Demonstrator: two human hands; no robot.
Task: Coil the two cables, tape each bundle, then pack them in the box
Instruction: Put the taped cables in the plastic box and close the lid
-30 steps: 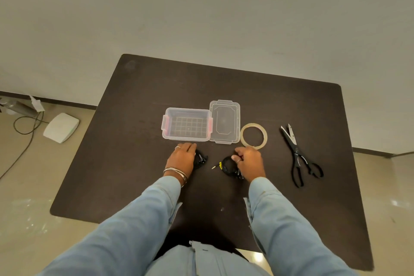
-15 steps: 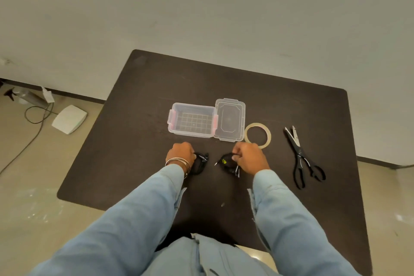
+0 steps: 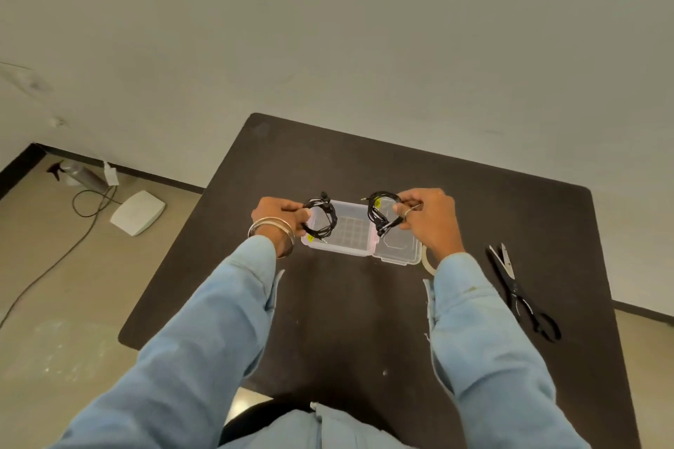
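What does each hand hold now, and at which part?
Left hand grips one coiled black cable bundle at its left edge; right hand pinches the other black coil at its right edge.

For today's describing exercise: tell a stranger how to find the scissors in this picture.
Start at the dark table and go to its right side, past the right hand and the clear box. The scissors lie flat there alone, the only black-handled metal tool.

Two black coiled cables held above open clear box (image 3: 337, 248): left cable bundle (image 3: 321, 217) over box's left end, right cable bundle (image 3: 381, 211) over its hinge. Tape roll (image 3: 427, 262) beside lid (image 3: 399, 251), mostly hidden.
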